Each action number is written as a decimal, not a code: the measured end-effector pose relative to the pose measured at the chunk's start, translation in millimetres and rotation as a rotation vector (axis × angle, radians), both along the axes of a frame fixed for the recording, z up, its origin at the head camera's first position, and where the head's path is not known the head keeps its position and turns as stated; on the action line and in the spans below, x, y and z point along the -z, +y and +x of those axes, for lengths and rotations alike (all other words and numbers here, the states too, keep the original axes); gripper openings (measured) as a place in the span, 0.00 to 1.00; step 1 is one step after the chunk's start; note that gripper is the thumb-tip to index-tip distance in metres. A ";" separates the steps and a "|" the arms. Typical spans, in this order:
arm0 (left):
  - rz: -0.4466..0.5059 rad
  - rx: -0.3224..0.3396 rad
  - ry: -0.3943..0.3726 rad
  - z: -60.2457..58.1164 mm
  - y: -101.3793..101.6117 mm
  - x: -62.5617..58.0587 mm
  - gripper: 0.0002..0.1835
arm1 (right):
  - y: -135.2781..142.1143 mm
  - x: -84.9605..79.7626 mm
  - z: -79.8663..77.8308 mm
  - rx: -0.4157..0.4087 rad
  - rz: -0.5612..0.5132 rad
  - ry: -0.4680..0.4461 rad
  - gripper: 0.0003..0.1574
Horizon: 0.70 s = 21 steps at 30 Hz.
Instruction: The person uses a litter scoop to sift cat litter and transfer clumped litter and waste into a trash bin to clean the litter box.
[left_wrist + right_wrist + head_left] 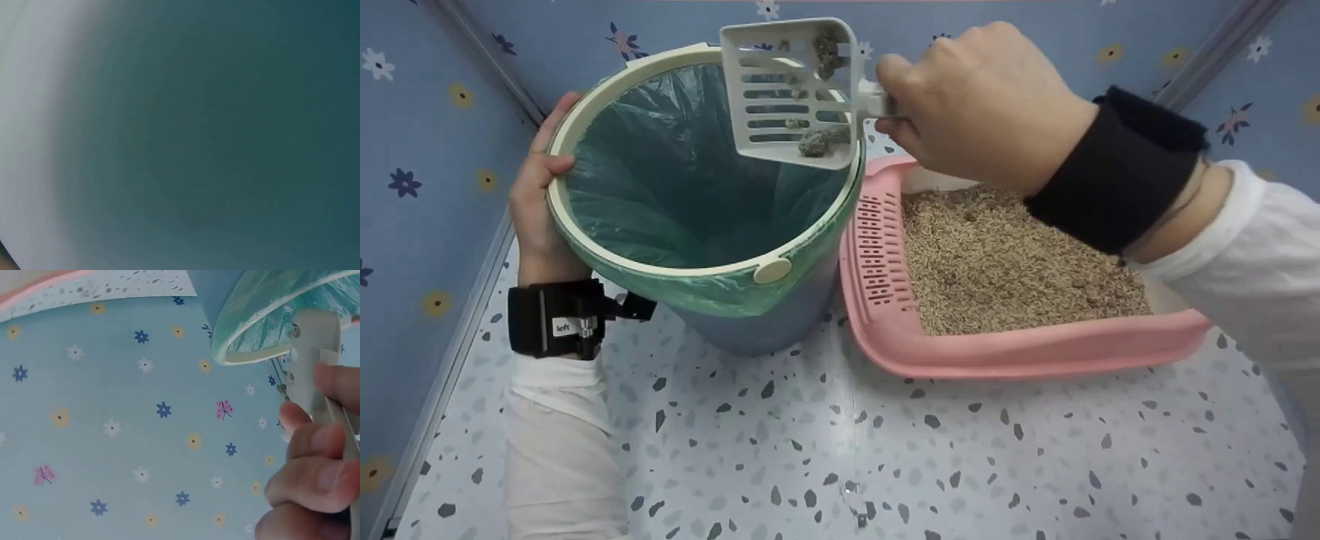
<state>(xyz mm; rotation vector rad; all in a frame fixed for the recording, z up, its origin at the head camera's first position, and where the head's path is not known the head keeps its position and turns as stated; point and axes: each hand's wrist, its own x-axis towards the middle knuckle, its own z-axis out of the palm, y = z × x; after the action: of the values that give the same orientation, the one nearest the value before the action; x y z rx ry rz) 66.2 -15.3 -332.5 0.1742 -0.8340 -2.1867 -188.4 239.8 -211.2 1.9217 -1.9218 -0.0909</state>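
My right hand [982, 105] grips the handle of a white slotted litter scoop [772, 153], holding it over the right side of the bin's opening. Grey-brown litter clumps [815, 143] and smaller bits lie on the scoop. My left hand [540, 187] holds the left side of the trash bin, thumb over its cream rim [660, 267] and fingers along the outside. A green bag [682, 172] lines the bin and folds over the rim. In the right wrist view, curled fingers [309, 478] wrap the scoop handle. Only a blurred blue-green surface fills the left wrist view.
Right of the bin, a pink litter box [997, 351] stands on the speckled floor [810, 435], filled with tan pellet litter [1005, 262]. Its slotted left ledge borders the bin. Blue flowered walls [427, 127] rise behind and at both sides.
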 end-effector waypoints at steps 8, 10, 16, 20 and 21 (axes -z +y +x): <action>-0.001 -0.006 -0.006 -0.1 0.6 -0.5 0.32 | -1.2 2.4 31.7 -0.231 -0.195 0.553 0.22; 0.006 -0.007 -0.006 -0.1 0.7 -1.1 0.32 | 0.3 2.7 32.4 -0.270 -0.237 0.629 0.18; 0.038 -0.010 0.000 1.3 0.7 -2.3 0.32 | 6.4 2.3 27.8 -0.305 -0.250 0.589 0.19; 0.026 -0.018 -0.015 1.7 0.0 -2.1 0.32 | 12.4 2.1 20.9 -0.263 -0.250 0.484 0.20; 0.026 -0.018 -0.016 1.7 -0.3 -2.0 0.32 | 14.0 1.7 19.4 -0.253 -0.256 0.465 0.20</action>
<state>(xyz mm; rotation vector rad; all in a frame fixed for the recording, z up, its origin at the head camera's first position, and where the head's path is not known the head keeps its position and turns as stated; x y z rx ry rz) 68.0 -15.6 -330.5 0.2115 -0.8100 -2.1823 -169.1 253.8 -212.9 1.7641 -1.3136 -0.1895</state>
